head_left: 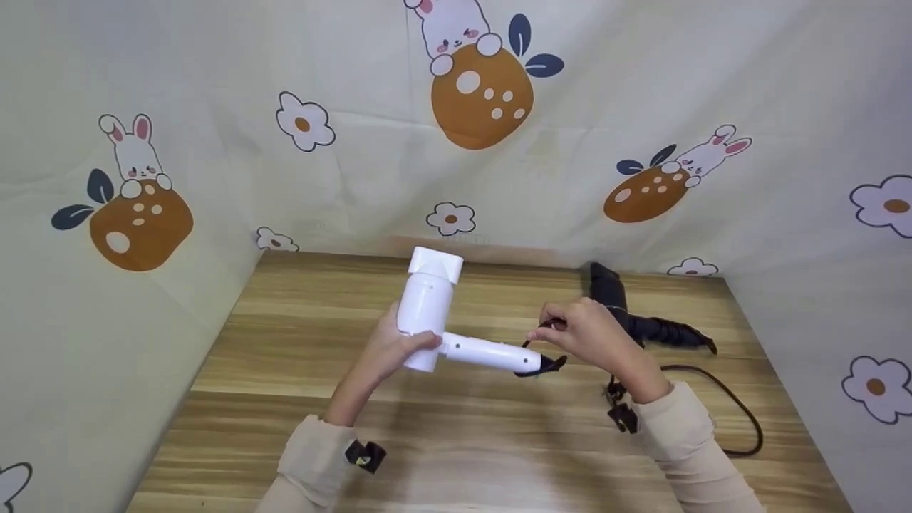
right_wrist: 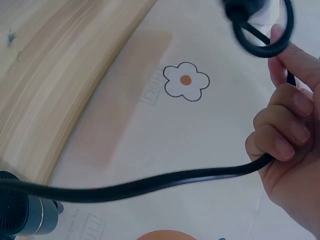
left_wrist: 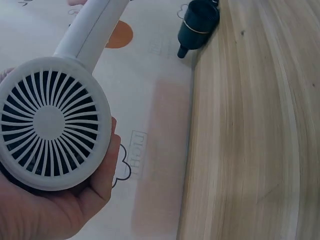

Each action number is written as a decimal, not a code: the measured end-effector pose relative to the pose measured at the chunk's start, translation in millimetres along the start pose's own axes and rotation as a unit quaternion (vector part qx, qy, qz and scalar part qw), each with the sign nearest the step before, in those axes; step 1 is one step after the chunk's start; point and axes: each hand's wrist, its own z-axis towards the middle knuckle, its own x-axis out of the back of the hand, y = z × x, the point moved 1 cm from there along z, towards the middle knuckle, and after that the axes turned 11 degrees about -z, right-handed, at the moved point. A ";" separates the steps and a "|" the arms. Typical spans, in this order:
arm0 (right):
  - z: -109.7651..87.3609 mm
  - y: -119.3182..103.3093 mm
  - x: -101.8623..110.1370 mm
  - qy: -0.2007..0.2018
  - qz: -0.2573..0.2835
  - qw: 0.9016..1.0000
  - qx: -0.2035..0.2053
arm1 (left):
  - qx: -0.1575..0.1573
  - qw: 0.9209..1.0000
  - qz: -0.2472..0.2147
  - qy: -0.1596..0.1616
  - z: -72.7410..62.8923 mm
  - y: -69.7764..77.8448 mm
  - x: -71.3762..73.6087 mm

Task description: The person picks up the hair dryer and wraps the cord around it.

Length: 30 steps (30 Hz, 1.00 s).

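Observation:
My left hand (head_left: 388,345) grips a white hair dryer (head_left: 426,306) round the rear of its barrel, thumb across the front. The dryer is raised, its flat nozzle towards the back wall and its handle (head_left: 491,354) pointing right. In the left wrist view the round slatted intake grille (left_wrist: 49,122) faces the camera. At the handle's end, my right hand (head_left: 588,331) pinches the black power cord (right_wrist: 150,187) between thumb and forefinger. The other fingers curl over the cord in the right wrist view, and a small loop hangs by the handle's end.
A dark hair dryer (head_left: 609,288) lies at the back right of the wooden table (head_left: 320,320), cord wound round its handle. A stretch of black cord (head_left: 759,427) curves across the table's right side. Patterned cloth walls (head_left: 356,178) enclose the back and sides.

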 end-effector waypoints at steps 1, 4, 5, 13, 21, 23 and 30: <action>-0.3 -1.7 -0.6 0.004 -0.013 1.000 0.000 | -0.004 1.000 0.015 0.007 0.7 -0.2 -1.6; -0.6 -8.7 -2.5 0.013 -0.048 0.999 0.005 | -0.020 0.998 0.056 0.032 1.8 0.3 -5.8; -0.9 -11.1 -3.1 0.015 -0.054 0.998 0.005 | -0.026 0.997 0.066 0.044 2.5 1.0 -6.7; -8.1 -25.0 -11.1 0.030 -0.016 0.999 -0.042 | -0.073 0.985 0.044 0.147 4.9 3.7 -7.0; -15.7 -30.9 -33.0 -0.034 0.153 0.987 -0.036 | -0.119 0.975 -0.042 0.185 3.2 8.2 -5.2; -16.3 -29.2 -38.7 -0.048 0.183 0.982 -0.022 | -0.120 0.973 -0.063 0.186 1.6 9.5 -4.7; -16.0 -23.7 -51.9 -0.099 0.236 0.967 -0.013 | -0.104 0.971 -0.117 0.181 -1.2 11.7 -6.1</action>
